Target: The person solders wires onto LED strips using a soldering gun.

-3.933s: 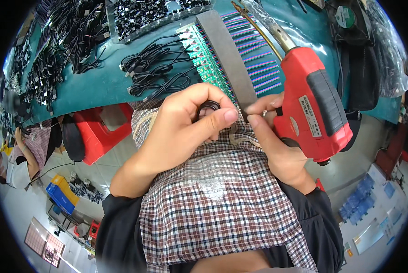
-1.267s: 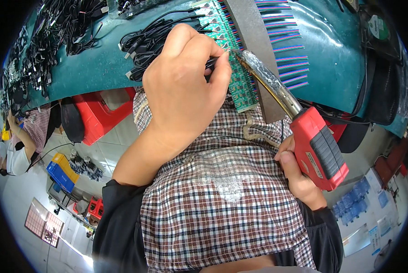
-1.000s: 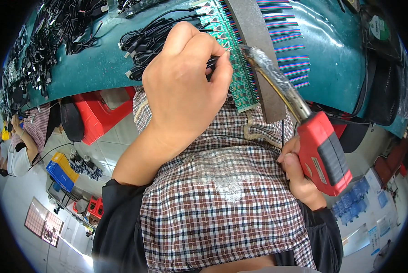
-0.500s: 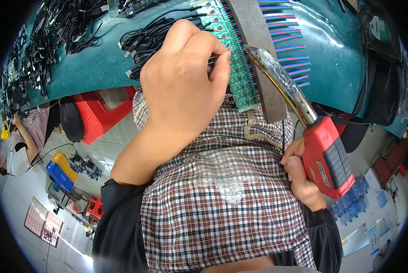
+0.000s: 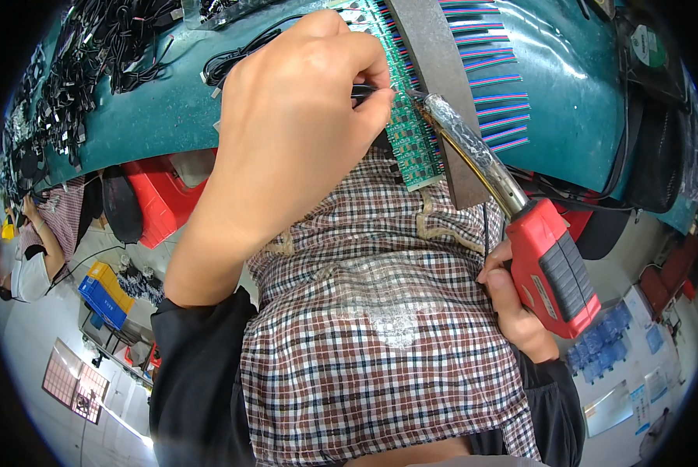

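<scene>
Left grip (image 5: 302,117) pinches 1 black cable (image 5: 362,91); the board (image 5: 415,152) lies just right of it. Right grip (image 5: 516,311) clasps the gun (image 5: 547,257), its tip (image 5: 420,100) near the left grip; board contact is unclear. Soldering seems in hand; the next move calls for a steady cable end.

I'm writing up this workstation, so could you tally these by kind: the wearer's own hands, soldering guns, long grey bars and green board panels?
Hands: 2 (left hand, right hand)
Soldering gun: 1
Grey bar: 1
Green board panel: 1
Total: 5
</scene>
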Tool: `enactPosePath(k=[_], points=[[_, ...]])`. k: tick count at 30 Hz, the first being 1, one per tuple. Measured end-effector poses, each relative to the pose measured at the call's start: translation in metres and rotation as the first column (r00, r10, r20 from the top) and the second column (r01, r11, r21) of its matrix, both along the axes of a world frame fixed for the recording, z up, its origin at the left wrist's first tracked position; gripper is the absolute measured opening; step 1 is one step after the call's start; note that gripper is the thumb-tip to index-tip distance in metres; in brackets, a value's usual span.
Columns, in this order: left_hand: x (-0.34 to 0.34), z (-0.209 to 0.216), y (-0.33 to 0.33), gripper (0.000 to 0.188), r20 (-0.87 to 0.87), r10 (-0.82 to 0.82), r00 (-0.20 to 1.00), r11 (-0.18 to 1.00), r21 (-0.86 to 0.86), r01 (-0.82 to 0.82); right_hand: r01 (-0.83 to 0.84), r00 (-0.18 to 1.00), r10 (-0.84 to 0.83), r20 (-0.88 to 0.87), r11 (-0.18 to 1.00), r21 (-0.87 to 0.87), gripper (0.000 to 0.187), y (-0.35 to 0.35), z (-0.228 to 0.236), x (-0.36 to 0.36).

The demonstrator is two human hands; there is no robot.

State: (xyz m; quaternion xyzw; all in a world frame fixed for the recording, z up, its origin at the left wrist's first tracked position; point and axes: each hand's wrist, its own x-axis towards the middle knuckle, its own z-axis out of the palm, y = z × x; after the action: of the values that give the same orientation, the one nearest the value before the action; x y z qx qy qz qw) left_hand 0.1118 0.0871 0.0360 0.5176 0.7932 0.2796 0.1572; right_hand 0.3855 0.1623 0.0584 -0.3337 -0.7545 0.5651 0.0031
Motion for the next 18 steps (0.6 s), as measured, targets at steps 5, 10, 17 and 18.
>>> enactPosePath(k=[5, 10, 17, 18], points=[[-0.003, 0.000, 0.003, 0.011, -0.017, -0.050, 0.999, 0.998, 0.023, 0.051, 0.066, 0.997, -0.066, -0.024, 0.997, -0.026, 0.025, -0.004, -0.003, 0.001], [-0.007, 0.003, 0.004, 0.012, -0.021, -0.093, 0.995, 0.995, 0.023, 0.094, 0.037, 0.999, -0.037, -0.006, 0.998, -0.045, 0.023, -0.003, -0.003, 0.000], [-0.014, 0.031, 0.016, 0.009, 0.043, -0.086, 0.995, 0.972, -0.216, 0.094, 0.030, 0.999, -0.031, -0.023, 0.999, -0.036, 0.023, -0.002, -0.005, -0.001], [-0.014, 0.031, 0.016, 0.009, 0.053, -0.083, 0.995, 0.973, -0.210, 0.092, 0.029, 0.999, -0.030, -0.019, 0.999, -0.040, 0.024, -0.002, -0.004, -0.001]])
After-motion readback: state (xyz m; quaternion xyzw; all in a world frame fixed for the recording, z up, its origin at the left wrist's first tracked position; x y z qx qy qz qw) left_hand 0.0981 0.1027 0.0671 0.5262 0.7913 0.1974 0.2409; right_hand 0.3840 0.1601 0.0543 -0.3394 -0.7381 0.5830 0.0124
